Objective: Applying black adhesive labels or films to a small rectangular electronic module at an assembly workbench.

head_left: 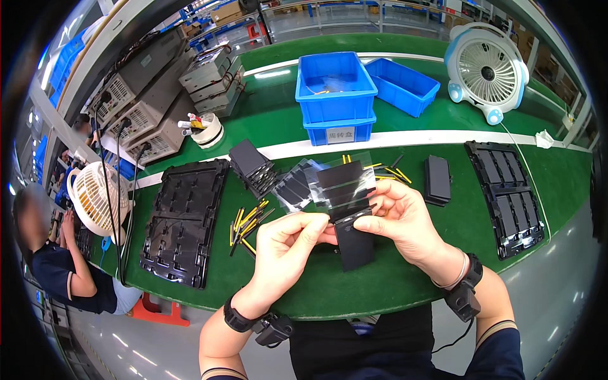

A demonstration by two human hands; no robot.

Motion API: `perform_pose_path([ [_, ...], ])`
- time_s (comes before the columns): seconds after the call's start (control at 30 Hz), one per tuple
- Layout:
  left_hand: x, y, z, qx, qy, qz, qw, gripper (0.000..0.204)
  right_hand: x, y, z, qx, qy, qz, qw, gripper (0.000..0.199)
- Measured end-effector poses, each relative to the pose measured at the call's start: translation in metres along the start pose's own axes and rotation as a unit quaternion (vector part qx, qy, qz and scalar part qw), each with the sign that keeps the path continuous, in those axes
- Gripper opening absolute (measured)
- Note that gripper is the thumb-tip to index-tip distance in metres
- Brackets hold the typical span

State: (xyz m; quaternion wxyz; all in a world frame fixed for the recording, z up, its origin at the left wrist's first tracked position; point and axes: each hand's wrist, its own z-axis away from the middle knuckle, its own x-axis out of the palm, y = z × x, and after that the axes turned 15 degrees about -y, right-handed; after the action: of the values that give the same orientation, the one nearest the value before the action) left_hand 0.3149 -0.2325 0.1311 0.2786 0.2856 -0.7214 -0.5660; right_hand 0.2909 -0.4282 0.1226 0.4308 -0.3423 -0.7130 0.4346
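Black flat panel [353, 244], partly sleeved in a clear plastic bag [342, 180], is held up over the green bench [392, 278], in front of the stacked blue bins [334, 95]. The left hand [288, 247] pinches the panel's left edge with fingers closed on it; the right hand [402, 218] grips the bag and panel from the right, fingers closed too. Left of the bins' front lie a stack of black panels [250, 166], yellow-tipped pins [247, 223] and a black moulded tray [180, 221]. Right of them lie a second tray [506, 196] and a white fan [486, 69].
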Motion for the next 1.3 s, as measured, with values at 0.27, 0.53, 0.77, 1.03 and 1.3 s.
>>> perform_pose_path([
  [0.27, -0.001, -0.001, 0.001, 0.022, -0.004, -0.034, 0.999, 0.016, 0.002, 0.002, -0.001, 0.003, 0.011, 0.007, 1.0, 0.036],
  [0.53, -0.001, -0.001, -0.001, 0.024, -0.007, -0.05, 0.998, 0.016, 0.0, 0.002, 0.0, -0.006, 0.012, 0.007, 1.0, 0.035],
  [0.77, 0.002, 0.003, 0.003, 0.02, -0.017, -0.027, 0.999, 0.02, 0.001, 0.005, 0.001, -0.004, 0.017, 0.024, 1.0, 0.033],
  [1.03, 0.003, -0.01, -0.003, -0.006, -0.007, -0.021, 1.0, 0.023, 0.011, -0.004, 0.003, 0.035, 0.018, 0.003, 0.999, 0.032],
  [1.3, 0.001, -0.015, -0.004, 0.0, 0.02, -0.011, 1.0, 0.021, 0.009, -0.002, 0.007, 0.042, 0.054, 0.0, 0.998, 0.025],
])
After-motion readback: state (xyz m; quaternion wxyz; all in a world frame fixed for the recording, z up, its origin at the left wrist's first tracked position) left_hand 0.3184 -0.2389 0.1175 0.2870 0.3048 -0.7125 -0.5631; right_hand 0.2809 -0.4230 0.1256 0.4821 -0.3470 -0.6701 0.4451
